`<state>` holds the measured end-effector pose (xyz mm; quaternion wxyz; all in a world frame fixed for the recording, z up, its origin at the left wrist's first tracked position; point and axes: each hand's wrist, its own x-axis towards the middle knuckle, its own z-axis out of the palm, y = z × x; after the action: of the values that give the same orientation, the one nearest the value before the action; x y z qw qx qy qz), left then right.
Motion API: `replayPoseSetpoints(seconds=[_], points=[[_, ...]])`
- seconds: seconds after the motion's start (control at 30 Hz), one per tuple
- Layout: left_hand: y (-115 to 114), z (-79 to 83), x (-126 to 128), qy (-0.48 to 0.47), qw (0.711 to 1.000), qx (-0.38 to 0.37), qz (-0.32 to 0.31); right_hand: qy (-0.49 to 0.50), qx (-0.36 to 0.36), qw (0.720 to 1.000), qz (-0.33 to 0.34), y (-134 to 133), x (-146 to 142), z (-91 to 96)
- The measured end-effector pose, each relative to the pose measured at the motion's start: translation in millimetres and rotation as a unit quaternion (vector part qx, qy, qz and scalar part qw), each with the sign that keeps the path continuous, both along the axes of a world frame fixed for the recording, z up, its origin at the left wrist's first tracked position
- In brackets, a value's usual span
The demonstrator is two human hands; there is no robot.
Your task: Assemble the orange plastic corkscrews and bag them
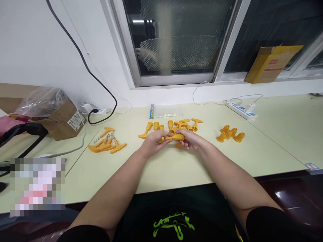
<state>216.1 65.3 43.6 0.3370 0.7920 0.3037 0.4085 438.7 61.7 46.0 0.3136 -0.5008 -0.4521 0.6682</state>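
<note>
Both hands are close together over the desk (161, 171), and the left hand (153, 144) and right hand (191, 140) share hold of a ribbed orange plastic piece (177, 137) lying crosswise between them. The left hand's fingers (161, 136) curl over its near end, and the right hand's fingers (183, 135) are bent around the other end, so neither hand is open. The fingers hide much of the piece, and its full shape is hard to make out.

Just behind the ribbed piece lies a jumble of orange T-shaped handles (183, 125), partly hidden by the hands. To its left are more T-shaped handles (106, 146) with a small metal chain (103, 137) beside them. To its right, well apart, stands a cluster of orange cone-shaped caps (230, 134).

Farther left of the ribbed piece, a cardboard box (62, 124) sits under a clear plastic bag (40, 102), which hides whatever the box may contain. Behind the piece lies a flat clear bag (165, 115) with a colourful strip at one end. Up and to the right, a yellow cardboard box (271, 64) sits on the windowsill. A blurred patch covers the lower left corner.
</note>
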Motion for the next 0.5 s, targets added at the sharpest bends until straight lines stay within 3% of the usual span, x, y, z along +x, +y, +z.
replayPoseSetpoints(seconds=[0.07,0.17,0.23,0.3,0.37,0.43,0.5], points=[[0.0,-2.1,2.7,0.007,1.0,-0.003,-0.002,-0.028,0.08,0.996,0.002,2.5,5.0,-3.7],[1.3,-3.4,5.2,-0.056,0.997,-0.05,0.02,-0.018,0.235,0.972,0.013,4.5,11.0,-7.9],[4.6,-1.7,1.6,-0.081,0.993,-0.079,0.03,0.0,0.287,0.957,0.03,4.9,13.4,-8.9],[10.7,2.3,-9.4,-0.045,0.995,-0.069,0.049,0.007,0.309,0.951,0.015,6.3,15.5,-9.6],[18.9,8.0,-28.3,0.057,0.991,-0.028,0.114,0.009,0.329,0.943,-0.056,10.1,18.9,-11.8],[27.4,13.5,-52.7,0.213,0.949,0.0,0.233,-0.002,0.339,0.932,-0.133,16.4,24.2,-16.2],[34.9,17.2,-77.8,0.338,0.871,-0.039,0.355,-0.04,0.347,0.923,-0.16,23.4,30.1,-22.3]])
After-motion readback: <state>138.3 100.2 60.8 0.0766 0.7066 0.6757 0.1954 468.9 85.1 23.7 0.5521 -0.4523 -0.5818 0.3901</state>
